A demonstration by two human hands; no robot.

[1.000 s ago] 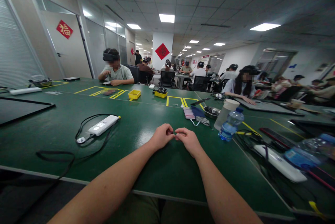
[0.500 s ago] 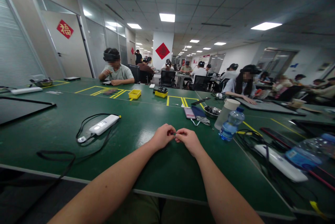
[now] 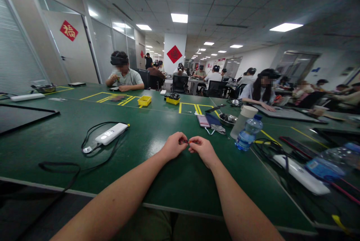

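My left hand (image 3: 175, 146) is closed in a pinch above the green table (image 3: 152, 128), at the middle of the view. A small dark reddish piece (image 3: 186, 142) shows at its fingertips, too small to name. Close beside it, my right hand (image 3: 204, 151) is also pinched, thumb against fingers, its tips almost meeting those of the left. Whatever sits between the right fingertips is mostly hidden, and I cannot tell whether it is the same piece. Both forearms reach in from the lower edge of the view.
A white power bank (image 3: 111, 133) with black cables lies left. To the right stand a pale tumbler (image 3: 243, 121) and a water bottle (image 3: 249, 133), near a metal bowl (image 3: 228, 119). A yellow tray (image 3: 144, 101) sits farther back. Two people work across the table.
My hands have shifted very slightly, and the reddish piece at the left fingertips now shows more plainly. The table items stay in place.
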